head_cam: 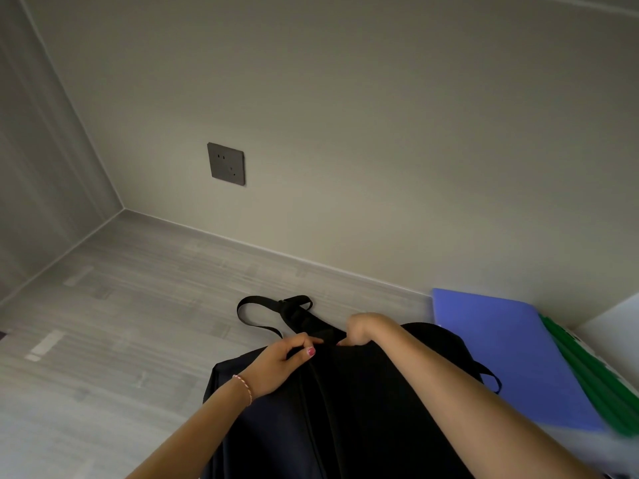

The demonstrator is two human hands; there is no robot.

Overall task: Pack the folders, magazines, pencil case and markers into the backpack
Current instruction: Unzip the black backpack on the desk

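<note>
While a black backpack (pixel 345 402) is lying on a pale grey wood-grain floor (pixel 121 305), both hands are working at its top edge. The left hand (pixel 280 364), wearing a thin bracelet (pixel 243 387) at the wrist, is pinching the fabric between thumb and curled fingers. The right hand (pixel 363 328) is curling over the same edge just beside it, gripping the fabric. A strap (pixel 256 314) is looping out beyond the hands. Just right of the backpack, a blue folder (pixel 501 350) is lying beside green folders (pixel 594 375). A dark wall socket (pixel 226 164) is sitting on the beige wall.
</note>
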